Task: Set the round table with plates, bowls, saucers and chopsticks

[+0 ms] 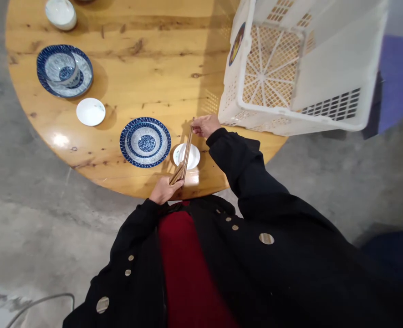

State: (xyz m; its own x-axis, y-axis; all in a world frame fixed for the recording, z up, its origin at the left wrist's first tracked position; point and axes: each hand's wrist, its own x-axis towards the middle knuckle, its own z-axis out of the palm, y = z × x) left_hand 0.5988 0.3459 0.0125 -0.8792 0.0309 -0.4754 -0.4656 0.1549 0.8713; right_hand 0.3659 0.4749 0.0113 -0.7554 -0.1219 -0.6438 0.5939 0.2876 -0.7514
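Chopsticks (186,152), a wooden bundle, span both hands above a small white dish (195,157), at the near edge of a round wooden table (119,59). The left hand (163,190) is closed around the lower ends, fingers and thumb gathered with no visible gap, while the right hand (206,125) is pinched nearly shut on the upper ends, its fingers (198,130) against the sticks. A blue-and-white plate (129,141) lies just left of the dish, and a white plastic crate (324,68) stands tilted beyond the right hand.
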